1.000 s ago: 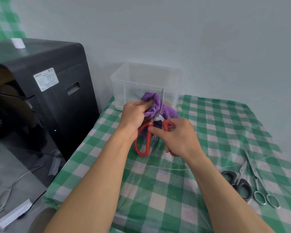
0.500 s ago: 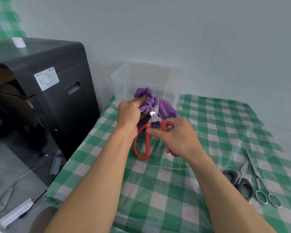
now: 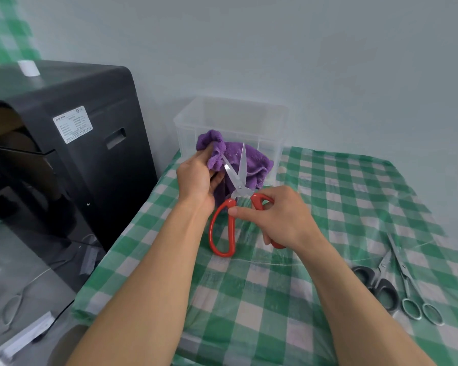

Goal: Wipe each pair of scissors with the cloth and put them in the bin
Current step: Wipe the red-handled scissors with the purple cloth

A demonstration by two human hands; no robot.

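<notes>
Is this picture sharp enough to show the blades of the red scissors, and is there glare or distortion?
Head view: the red scissors are sharp, blades parted before the purple cloth; light soft and even; faint sheen on the table cover; lines bend near the edges.

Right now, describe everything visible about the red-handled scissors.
The red-handled scissors have two red loop handles, seemingly plastic, and bright metal blades joined at a silver pivot. The blades are parted in a narrow V, tips toward the clear bin. The right hand grips the right loop, thumb on the left one; the left hand holds purple cloth against the left blade's tip.
</notes>
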